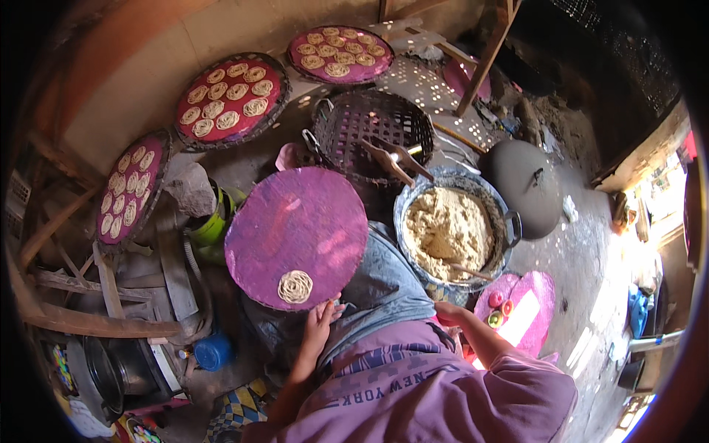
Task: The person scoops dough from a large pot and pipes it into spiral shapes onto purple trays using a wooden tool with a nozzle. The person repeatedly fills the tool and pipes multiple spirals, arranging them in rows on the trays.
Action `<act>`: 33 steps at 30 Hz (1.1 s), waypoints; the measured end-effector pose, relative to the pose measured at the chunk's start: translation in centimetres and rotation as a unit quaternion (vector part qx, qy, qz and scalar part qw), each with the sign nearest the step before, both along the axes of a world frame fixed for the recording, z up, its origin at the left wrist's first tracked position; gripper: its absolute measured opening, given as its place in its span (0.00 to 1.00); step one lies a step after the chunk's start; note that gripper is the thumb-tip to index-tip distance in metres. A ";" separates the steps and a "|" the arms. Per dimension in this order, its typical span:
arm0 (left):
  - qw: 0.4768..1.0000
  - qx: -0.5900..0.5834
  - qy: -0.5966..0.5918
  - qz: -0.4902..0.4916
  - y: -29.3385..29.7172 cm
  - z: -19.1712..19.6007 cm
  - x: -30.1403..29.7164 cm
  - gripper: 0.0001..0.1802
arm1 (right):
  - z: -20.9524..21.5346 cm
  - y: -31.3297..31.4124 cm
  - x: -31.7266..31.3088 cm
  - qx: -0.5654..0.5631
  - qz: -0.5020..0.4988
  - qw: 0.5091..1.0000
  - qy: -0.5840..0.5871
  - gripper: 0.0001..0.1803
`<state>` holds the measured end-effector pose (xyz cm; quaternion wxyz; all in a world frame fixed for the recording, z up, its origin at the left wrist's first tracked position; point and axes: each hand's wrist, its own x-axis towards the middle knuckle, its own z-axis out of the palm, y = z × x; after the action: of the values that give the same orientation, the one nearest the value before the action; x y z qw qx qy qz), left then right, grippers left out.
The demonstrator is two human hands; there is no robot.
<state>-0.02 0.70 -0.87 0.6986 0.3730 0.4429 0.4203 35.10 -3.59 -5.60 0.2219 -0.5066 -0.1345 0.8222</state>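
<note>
A round purple tray [295,221] rests tilted over my lap, with one coil of pale noodle strands [295,286] near its lower rim. My left hand [320,319] lies at that rim just right of the coil, fingers apart and touching the tray's edge. My right hand [446,312] sits by my knee below a large metal pot [509,221] full of pale dough [447,229]; its fingers are curled under and hidden. A thin stick [473,272] leans in the dough.
Three round trays of noodle coils [231,100] [340,53] [129,190] stand at the back and left. A woven basket [373,125] holding wooden tools, a dark lid [528,188], small red and green things [498,306] on more purple trays and a blue cup [214,353] surround me.
</note>
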 end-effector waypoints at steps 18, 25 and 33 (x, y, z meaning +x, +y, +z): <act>0.934 0.128 0.191 -0.272 6.0 16.7 -9.3 0.17 | 7.9 37.4 4.6 0.277 0.234 0.686 -0.631 0.53; 0.959 0.267 -0.037 0.093 18.2 22.9 -4.2 0.41 | 25.6 20.1 2.9 0.376 0.142 0.911 -0.093 0.47; 0.826 0.170 -0.526 -0.104 20.7 26.6 1.1 0.58 | 27.5 14.9 -4.6 0.165 0.239 0.905 0.311 0.62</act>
<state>1.05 21.39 25.73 0.7910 0.2521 -0.1122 0.5461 30.51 11.31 21.92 0.1302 -0.1337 -0.3096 0.9324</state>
